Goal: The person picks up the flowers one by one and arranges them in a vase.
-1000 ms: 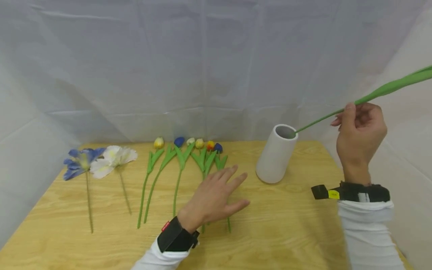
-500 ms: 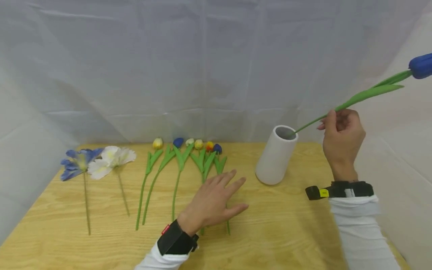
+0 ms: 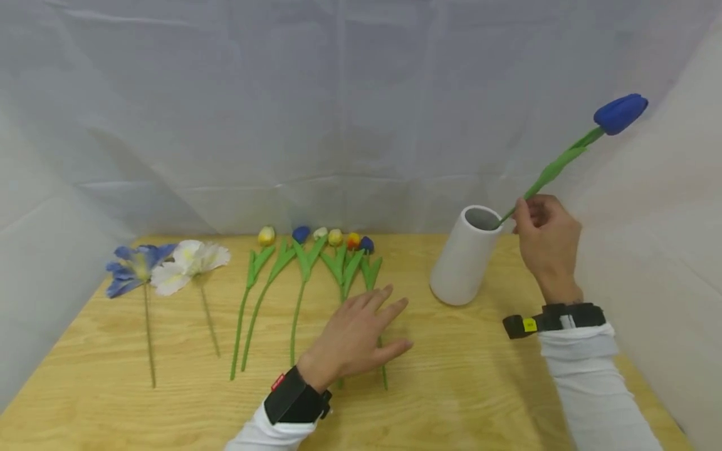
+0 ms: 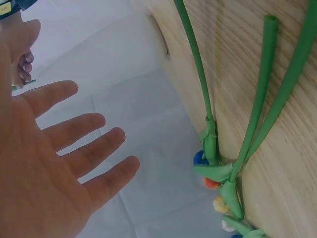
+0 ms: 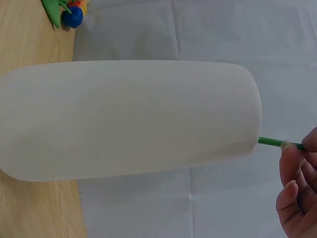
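Seen whole only from the head camera: right hand [image 3: 546, 241] beside the white vase [image 3: 464, 257], fingertips pinched on the green stem of a blue tulip [image 3: 619, 113], bloom up and to the right, well above the hand, lower stem end dipped inside the vase mouth. From the right wrist camera, bloom out of frame — only a short piece of stem [image 5: 271, 142] emerging past the vase wall [image 5: 129, 119] and clamped under the fingertips [image 5: 292, 168] just beside the rim.

Left hand [image 3: 355, 335] spread flat, fingers apart and straight, gripping nothing, hovering over or resting on the stems of the row of tulips [image 3: 316, 263] on the wooden table [image 3: 479, 376] — contact not clear. From the left wrist camera, open palm [image 4: 44, 163] shown with the green stems [image 4: 257, 114] lying apart from the fingers, small buds clustered at their far end.

Farther left in the head view, a blue flower [image 3: 132, 266] and a white flower [image 3: 192, 260] lying side by side, petals touching.
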The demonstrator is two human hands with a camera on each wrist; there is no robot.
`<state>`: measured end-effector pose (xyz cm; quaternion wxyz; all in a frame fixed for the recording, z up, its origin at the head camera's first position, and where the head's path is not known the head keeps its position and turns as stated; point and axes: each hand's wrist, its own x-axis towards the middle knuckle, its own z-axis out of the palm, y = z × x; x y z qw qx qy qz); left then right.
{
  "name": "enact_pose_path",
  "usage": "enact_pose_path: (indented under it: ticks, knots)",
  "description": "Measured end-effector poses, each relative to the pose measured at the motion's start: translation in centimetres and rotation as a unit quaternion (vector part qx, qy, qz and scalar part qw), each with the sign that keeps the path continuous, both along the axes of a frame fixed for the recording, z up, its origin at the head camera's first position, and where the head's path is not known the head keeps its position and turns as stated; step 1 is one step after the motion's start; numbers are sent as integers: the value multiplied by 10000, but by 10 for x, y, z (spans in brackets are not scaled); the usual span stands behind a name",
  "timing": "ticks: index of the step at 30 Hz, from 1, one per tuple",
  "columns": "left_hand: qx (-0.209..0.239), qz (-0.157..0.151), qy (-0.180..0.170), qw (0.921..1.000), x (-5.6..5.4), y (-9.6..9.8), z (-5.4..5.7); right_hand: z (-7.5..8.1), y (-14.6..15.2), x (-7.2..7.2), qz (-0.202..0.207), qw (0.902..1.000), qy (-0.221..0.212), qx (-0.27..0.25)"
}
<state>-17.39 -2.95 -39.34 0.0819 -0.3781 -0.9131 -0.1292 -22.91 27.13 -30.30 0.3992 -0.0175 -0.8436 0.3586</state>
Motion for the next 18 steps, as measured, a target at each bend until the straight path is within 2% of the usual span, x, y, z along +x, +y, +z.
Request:
enact_pose_path:
  ticks: [9, 18]
  knots:
    - [48, 25, -9, 10000, 1, -2, -2, -9, -2, -1, -125, 9991, -371, 190]
    - [30, 30, 31, 10000, 1, -3, -6, -17, -1, 0, 61, 9980, -491, 384]
